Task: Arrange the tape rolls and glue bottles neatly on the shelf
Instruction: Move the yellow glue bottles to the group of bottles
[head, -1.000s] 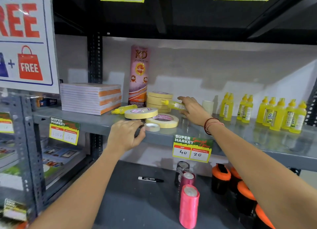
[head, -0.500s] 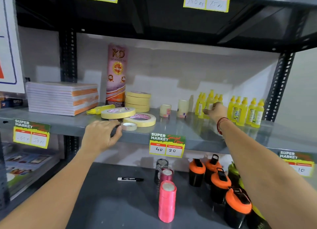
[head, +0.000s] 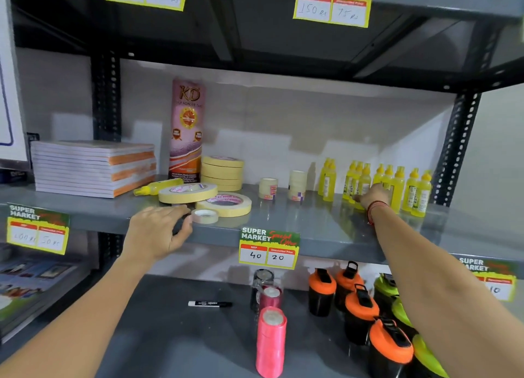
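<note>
fingers (head: 357,198) of the right hand (head: 371,195) are curled in among the glue bottles (head: 397,186) standing toward the shelf's right end – whether they grip one i cannot tell, likely nudging a bottle into the row. left hand (head: 157,230) hovers half open at the shelf (head: 312,221) front edge, thumb just beside the small tape roll (head: 204,216), holding nothing, poised to gather it. two wide tape rolls (head: 224,204) lie loose near that edge, a neat stack (head: 222,172) behind them – and one stray glue bottle (head: 157,187) lies on its side, left of them, still to be stood up.
</note>
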